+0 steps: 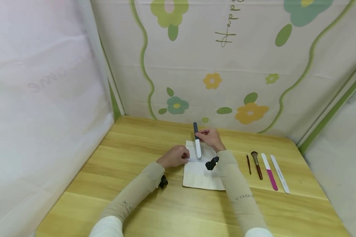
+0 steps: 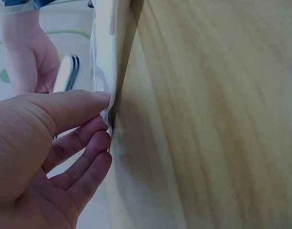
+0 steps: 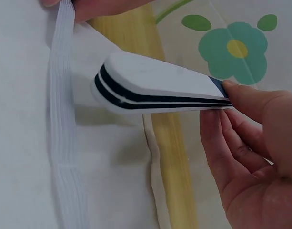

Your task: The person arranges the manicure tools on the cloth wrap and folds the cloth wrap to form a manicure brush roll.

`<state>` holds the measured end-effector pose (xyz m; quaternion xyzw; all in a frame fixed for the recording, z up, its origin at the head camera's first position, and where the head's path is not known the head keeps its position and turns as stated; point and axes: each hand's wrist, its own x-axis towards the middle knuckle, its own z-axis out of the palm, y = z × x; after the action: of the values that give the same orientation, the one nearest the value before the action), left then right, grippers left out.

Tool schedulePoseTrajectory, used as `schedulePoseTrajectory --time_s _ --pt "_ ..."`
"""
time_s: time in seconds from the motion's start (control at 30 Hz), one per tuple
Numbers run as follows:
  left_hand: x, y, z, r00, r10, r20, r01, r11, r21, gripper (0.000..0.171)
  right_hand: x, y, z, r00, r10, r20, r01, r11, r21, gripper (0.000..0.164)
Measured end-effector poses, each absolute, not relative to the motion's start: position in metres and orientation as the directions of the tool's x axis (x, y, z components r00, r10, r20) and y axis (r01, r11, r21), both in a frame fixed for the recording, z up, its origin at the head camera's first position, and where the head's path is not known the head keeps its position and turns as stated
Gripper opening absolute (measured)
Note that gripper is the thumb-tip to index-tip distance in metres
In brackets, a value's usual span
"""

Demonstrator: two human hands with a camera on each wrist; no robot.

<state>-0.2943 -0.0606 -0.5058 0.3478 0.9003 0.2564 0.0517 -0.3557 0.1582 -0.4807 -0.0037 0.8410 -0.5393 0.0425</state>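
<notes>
My right hand (image 1: pixel 211 137) pinches a thick layered nail file (image 1: pixel 198 148), dark blue at the far half and white at the near half. Its white rounded end points toward me, above a pale cloth pouch (image 1: pixel 195 177) spread on the table. Across the cloth runs a ribbed white elastic band (image 3: pixel 62 124). Thumb and fingertips of my left hand (image 1: pixel 174 156) pinch the cloth's left edge (image 2: pixel 104 57) beside one end of this band. In the right wrist view, the file's white end hangs over the cloth just to the side of the band.
Right of the cloth lie a thin dark stick (image 1: pixel 249 164), a brush (image 1: pixel 257 166) with a brown handle, a white and pink nail file (image 1: pixel 270 172) and a white nail file (image 1: pixel 280 174). A flower-printed curtain (image 1: pixel 190 59) rises behind the wooden table (image 1: pixel 106 184).
</notes>
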Motion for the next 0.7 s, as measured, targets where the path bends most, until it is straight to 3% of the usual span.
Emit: schedulePoseTrajectory --time_s 0.43,0.7 --pt "-0.289 -0.063 -0.503 -0.776 0.623 0.096 0.560 0.612 0.558 0.003 -0.361 0.132 -0.508 -0.997 0.037 -0.063 0.071 0.289 -0.955 0.028" --pt "-0.287 -0.062 -0.503 -0.779 0.620 0.098 0.555 0.607 0.569 0.004 -0.352 0.130 -0.513 -0.996 0.026 -0.083 0.087 0.330 -0.940 0.028"
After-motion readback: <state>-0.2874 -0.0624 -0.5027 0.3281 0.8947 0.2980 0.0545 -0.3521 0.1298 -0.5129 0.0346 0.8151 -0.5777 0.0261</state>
